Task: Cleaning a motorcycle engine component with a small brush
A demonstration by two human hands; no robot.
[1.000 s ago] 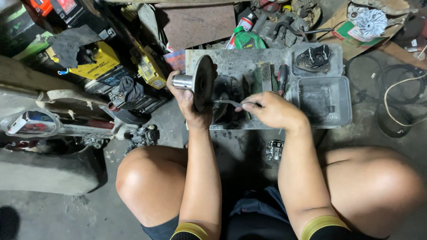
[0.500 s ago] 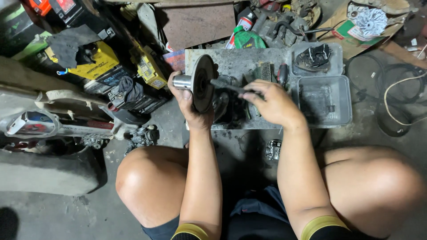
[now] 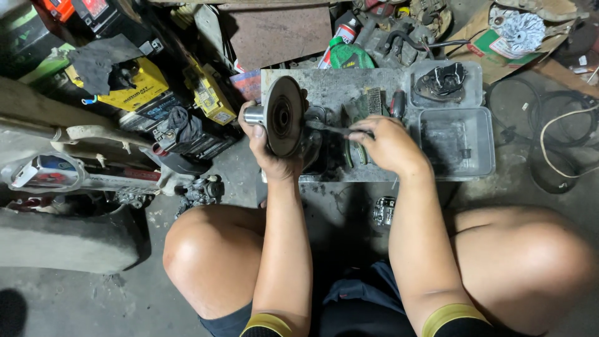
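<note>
My left hand [image 3: 269,148] grips a round metal pulley disc [image 3: 284,115] with a short shaft sticking out to its left, held on edge over a grey metal tray [image 3: 337,87]. My right hand [image 3: 390,145] is closed on a thin dark tool [image 3: 331,129] whose tip points left and reaches the disc's right face. Both hands hover above the tray's near left half. My bare knees spread on either side below.
The tray's right side has two compartments [image 3: 455,140], one holding a dark part [image 3: 444,81]. Yellow battery boxes [image 3: 134,87], a green-capped spray can [image 3: 347,55], a scooter panel [image 3: 68,171], cables [image 3: 564,131] and a small metal part [image 3: 385,211] on the floor surround me.
My left hand has turned and shifted the disc slightly, and my right hand has pushed the tool leftward against the disc.
</note>
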